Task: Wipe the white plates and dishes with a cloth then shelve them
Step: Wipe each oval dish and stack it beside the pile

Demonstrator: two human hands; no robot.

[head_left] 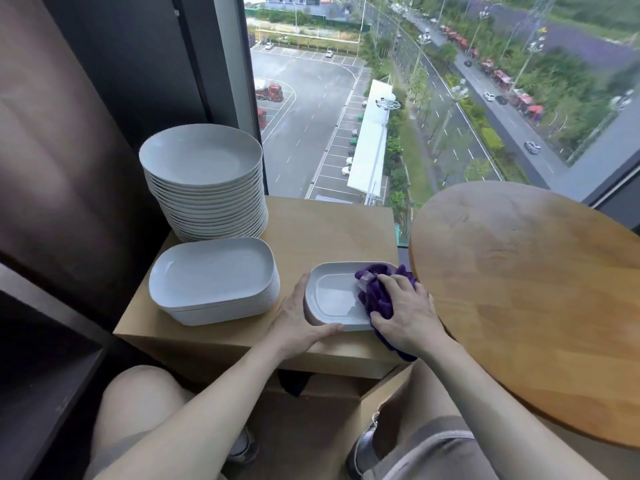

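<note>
A white rectangular dish [334, 299] lies on the wooden box top [311, 230], near its front right corner. My left hand [299, 318] cups the dish's left and front rim, thumb along the front edge. My right hand [407, 311] grips a purple cloth [375, 289] and presses it into the dish's right side. A stack of white rectangular dishes [214, 282] stands to the left. Behind it rises a tall stack of round white plates [204, 183].
A round wooden table [540, 289] sits close on the right, its edge beside my right hand. Dark shelving [45, 375] runs along the left. A large window [415, 98] lies straight ahead. My knees are under the box's front edge.
</note>
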